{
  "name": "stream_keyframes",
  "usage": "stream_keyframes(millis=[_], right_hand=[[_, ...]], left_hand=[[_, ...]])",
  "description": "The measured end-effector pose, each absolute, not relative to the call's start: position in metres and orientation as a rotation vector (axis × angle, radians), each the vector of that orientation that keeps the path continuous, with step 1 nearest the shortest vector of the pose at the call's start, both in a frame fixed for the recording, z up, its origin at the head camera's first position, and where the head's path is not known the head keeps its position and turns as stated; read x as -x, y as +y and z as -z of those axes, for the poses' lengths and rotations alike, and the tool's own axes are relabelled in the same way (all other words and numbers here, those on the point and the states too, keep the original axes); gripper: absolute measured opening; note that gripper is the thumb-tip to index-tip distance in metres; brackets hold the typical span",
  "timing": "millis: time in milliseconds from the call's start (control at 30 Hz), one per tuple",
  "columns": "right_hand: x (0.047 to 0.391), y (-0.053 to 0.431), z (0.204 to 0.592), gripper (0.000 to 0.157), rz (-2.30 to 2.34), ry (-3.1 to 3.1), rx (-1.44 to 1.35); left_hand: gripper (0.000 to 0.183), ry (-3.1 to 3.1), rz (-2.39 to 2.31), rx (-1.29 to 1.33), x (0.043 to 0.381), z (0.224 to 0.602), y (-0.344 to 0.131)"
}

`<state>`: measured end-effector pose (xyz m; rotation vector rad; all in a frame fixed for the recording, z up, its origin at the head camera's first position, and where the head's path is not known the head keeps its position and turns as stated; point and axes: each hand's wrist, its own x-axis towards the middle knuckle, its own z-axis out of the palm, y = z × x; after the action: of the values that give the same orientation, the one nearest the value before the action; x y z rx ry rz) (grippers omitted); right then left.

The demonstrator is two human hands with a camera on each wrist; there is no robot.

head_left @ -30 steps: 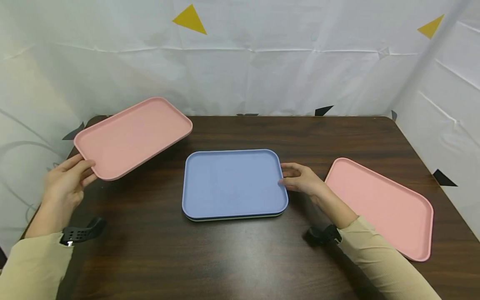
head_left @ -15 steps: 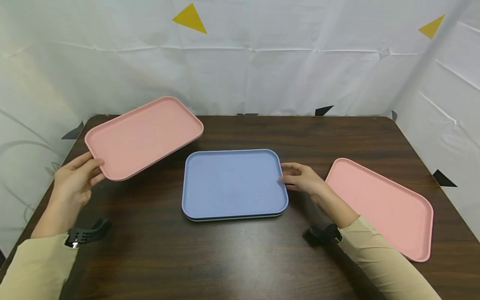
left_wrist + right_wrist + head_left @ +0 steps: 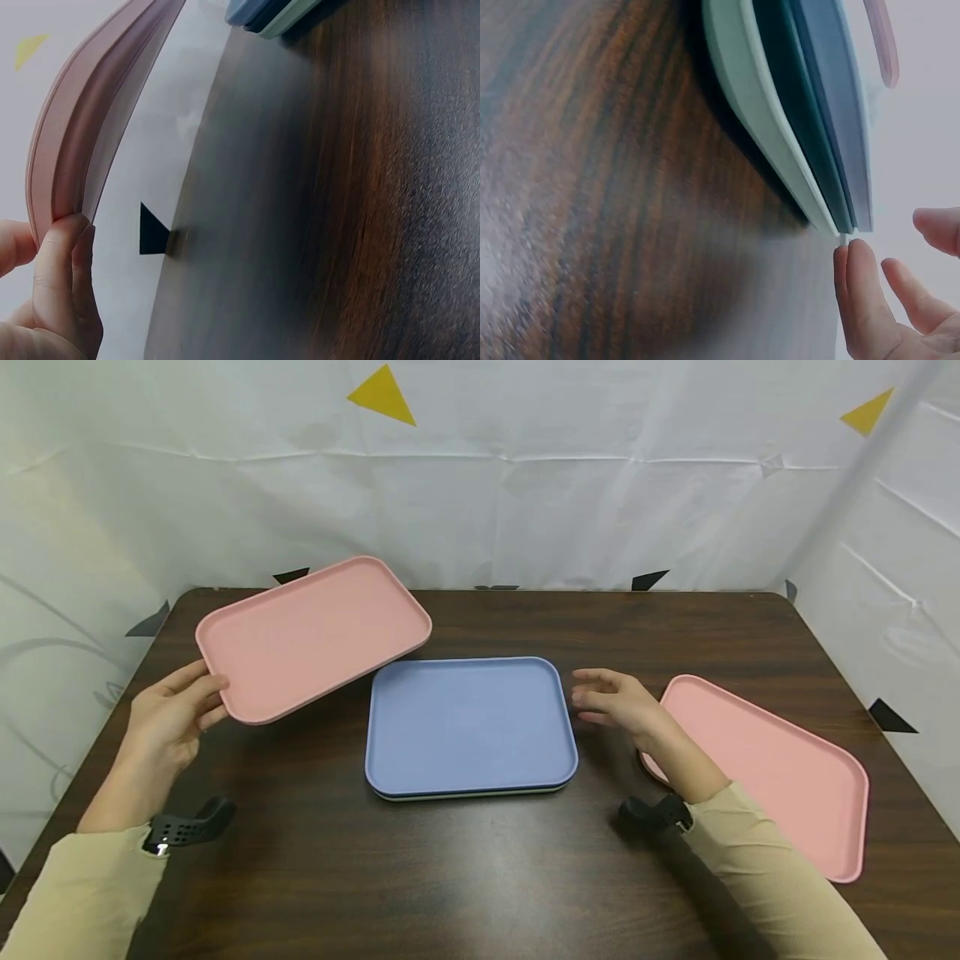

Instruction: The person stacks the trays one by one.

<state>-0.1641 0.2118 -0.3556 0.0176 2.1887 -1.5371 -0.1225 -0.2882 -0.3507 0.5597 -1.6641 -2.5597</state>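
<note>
While the left hand pinches a pink tray by its left end, thumb over the rim, the right hand holds nothing, its fingers loosely bent just beside a blue tray. Raised and turned aslant, the pink tray hangs over the far left part of the worktop. Near the worktop's middle, the blue tray tops a stack: a dark green tray under it, a pale green tray lowest. Towards the right edge lies a second pink tray, askew, partly covered by the right sleeve.
</note>
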Motion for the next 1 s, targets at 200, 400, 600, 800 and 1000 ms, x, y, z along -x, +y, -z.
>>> stream_keyframes(millis=[200, 400, 600, 800, 1000], right_hand=[[0.169, 0.215, 0.352, 0.054, 1.608, 2.200, -0.009], [0.174, 0.215, 0.345, 0.055, 1.655, 2.188, -0.027], [0.182, 0.210, 0.333, 0.054, 1.690, 2.157, -0.068], [0.192, 0.198, 0.320, 0.053, 1.712, 2.161, -0.078], [0.197, 0.182, 0.314, 0.052, 1.747, 2.150, -0.060]], left_hand=[[0.026, -1.676, 2.571, -0.539, 0.123, 0.351, -0.283], [0.026, -1.714, 2.585, -0.521, 0.123, 0.351, -0.276], [0.026, -1.764, 2.581, -0.504, 0.123, 0.350, -0.269], [0.075, -1.873, 2.552, -0.524, 0.124, 0.349, -0.261], [0.083, -1.919, 2.570, -0.505, 0.125, 0.348, -0.254]])
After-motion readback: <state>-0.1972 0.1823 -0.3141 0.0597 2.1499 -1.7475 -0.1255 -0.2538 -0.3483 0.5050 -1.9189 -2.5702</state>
